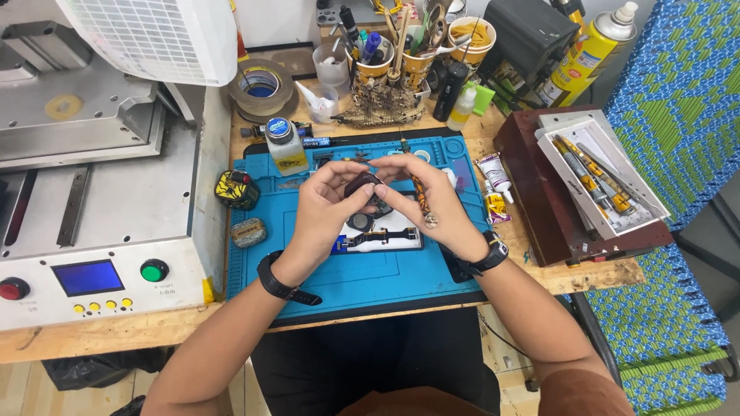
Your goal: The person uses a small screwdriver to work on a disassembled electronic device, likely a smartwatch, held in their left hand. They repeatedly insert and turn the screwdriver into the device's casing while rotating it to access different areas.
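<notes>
Left hand pinches small dark device above blue mat, long axis left-right. Right hand steadies its right end while gripping a screwdriver, tip far.

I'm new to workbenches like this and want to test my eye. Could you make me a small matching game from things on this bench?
Things:
1. work mat
2. tape roll
3. spray can
4. round button

Descriptions:
A. green, on the white machine's front
B. blue, under both hands
C. yellow, far right corner
D. brown, behind the small bottle

Pairs: 1-B, 2-D, 3-C, 4-A
</notes>
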